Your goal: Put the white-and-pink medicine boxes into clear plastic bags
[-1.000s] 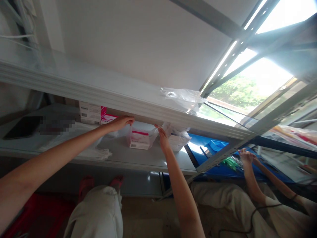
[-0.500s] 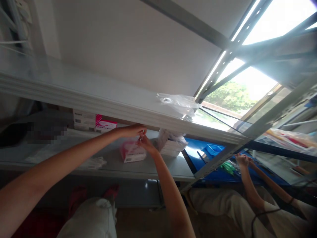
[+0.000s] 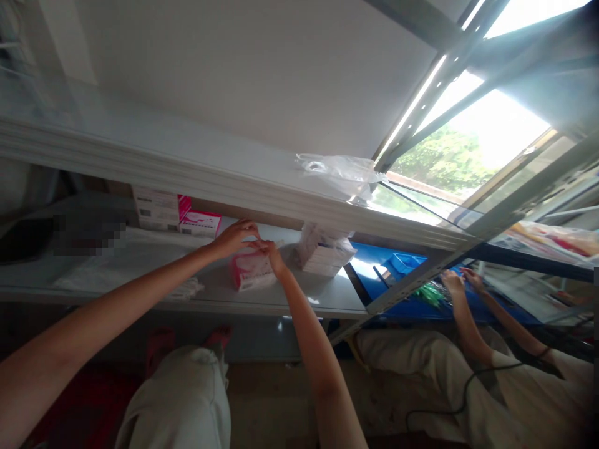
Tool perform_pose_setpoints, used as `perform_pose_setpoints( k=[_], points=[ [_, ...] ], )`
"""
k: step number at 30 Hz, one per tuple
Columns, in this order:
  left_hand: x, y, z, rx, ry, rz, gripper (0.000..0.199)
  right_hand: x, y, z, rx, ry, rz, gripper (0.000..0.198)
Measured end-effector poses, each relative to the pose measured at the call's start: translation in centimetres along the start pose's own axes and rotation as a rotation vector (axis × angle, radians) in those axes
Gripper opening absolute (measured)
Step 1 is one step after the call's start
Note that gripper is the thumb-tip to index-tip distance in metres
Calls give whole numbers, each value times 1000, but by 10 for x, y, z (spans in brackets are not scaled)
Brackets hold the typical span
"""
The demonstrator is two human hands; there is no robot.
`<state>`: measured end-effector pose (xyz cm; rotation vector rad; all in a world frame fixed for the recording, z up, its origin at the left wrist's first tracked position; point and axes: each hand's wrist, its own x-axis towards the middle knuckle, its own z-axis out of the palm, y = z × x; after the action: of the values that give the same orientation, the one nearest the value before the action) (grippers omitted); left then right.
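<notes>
A pink-and-white box (image 3: 250, 274) stands on the lower shelf, apparently inside a thin clear plastic bag. Just above its top, my left hand (image 3: 239, 237) is closed in a pinch, fingers bent down at the bag's upper edge. Close beside it on the right, my right hand (image 3: 271, 252) also pinches the film, its fingertips nearly meeting the left ones. The film between the fingers is faint and partly hidden by them. To the right sits a stack of white boxes (image 3: 322, 257) wrapped in clear plastic.
More pink-and-white boxes (image 3: 200, 222) stand at the back left. Flat clear bags (image 3: 185, 289) lie along the front edge. An upper shelf (image 3: 224, 178) overhangs my hands and carries a crumpled bag (image 3: 337, 168). At right, a co-worker's hands (image 3: 456, 282) work over a blue surface.
Both hands have come down closer to the box, and the left has shifted slightly left, away from the right. The view has tilted, moving the shelves up in the picture.
</notes>
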<state>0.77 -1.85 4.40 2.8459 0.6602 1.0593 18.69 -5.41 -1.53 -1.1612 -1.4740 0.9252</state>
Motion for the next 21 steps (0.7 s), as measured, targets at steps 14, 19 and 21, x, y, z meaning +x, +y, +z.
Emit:
perform_pose_setpoints(
  k=[14,19,21],
  points=[
    [-1,17,-20,23,40,-7,14,-23,-14,14,281,139,-12,53],
    [-12,20,-2,-54,171,-79,12,-21,-12,17,227,146,-16,46],
    [-17,28,8,-106,242,-146,9,-18,-15,14,175,57,23,39]
  ],
)
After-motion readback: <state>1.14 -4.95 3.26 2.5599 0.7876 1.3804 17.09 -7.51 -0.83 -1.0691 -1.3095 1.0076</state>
